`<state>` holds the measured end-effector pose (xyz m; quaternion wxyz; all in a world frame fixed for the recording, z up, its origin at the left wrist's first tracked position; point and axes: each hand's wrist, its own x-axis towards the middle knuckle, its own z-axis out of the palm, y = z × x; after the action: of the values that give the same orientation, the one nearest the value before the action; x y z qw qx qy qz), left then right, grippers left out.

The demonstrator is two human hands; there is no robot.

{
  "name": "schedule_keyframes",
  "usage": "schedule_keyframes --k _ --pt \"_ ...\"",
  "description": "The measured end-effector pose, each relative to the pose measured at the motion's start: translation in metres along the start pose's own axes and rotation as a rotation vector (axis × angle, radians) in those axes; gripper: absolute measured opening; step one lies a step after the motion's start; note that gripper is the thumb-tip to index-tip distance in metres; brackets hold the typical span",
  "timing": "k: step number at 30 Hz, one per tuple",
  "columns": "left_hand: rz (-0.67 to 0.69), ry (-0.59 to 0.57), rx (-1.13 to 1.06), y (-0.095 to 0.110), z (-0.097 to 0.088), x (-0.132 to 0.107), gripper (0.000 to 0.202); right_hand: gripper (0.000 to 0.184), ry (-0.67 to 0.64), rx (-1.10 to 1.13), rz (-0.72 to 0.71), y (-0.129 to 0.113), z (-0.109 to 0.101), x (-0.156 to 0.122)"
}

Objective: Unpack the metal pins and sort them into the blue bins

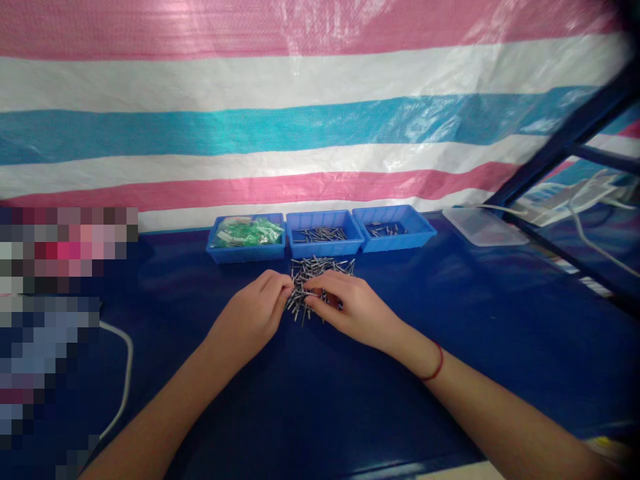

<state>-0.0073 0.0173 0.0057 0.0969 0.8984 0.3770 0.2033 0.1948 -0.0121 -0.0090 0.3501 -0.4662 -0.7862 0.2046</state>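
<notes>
A loose pile of thin grey metal pins (pixel 315 265) lies on the dark blue tabletop, just in front of the middle bin. At its left edge is my left hand (pixel 257 303), its fingers pinched together; whatever sits between the fingertips is too small to make out. My right hand (pixel 350 303) reaches over the right side of the pile, thumb and forefinger a little apart above the pins. Part of the pile is hidden under the right palm. A red cord circles the right wrist.
Behind the pile stand three blue bins: a left bin (pixel 247 253) with green-and-clear plastic bags, a middle bin (pixel 325 249) with pins, and a right bin (pixel 400 243) with several small metal pieces. A clear plastic lid (pixel 485 227) lies farther right. A white cable (pixel 130 360) runs at left.
</notes>
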Motion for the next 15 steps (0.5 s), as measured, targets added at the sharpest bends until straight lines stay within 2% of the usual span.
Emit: schedule_keyframes --k 3,5,7,9,15 --pt "0.008 0.082 -0.101 0.006 -0.002 -0.002 0.019 0.017 -0.013 0.017 -0.042 -0.005 0.001 -0.001" --pt "-0.046 0.138 -0.183 0.009 -0.002 -0.003 0.014 0.018 0.006 0.086 -0.032 -0.007 0.001 0.0" --pt "-0.114 0.175 -0.294 0.011 -0.001 -0.003 0.02 0.019 0.019 0.165 -0.009 -0.006 0.0 0.0" --pt "-0.168 0.173 -0.396 0.012 0.001 -0.002 0.026 0.019 0.016 0.227 0.013 -0.006 0.0 0.001" --pt "-0.208 0.168 -0.522 0.016 0.004 -0.001 0.012 0.024 -0.032 0.284 0.029 -0.008 0.002 0.001"
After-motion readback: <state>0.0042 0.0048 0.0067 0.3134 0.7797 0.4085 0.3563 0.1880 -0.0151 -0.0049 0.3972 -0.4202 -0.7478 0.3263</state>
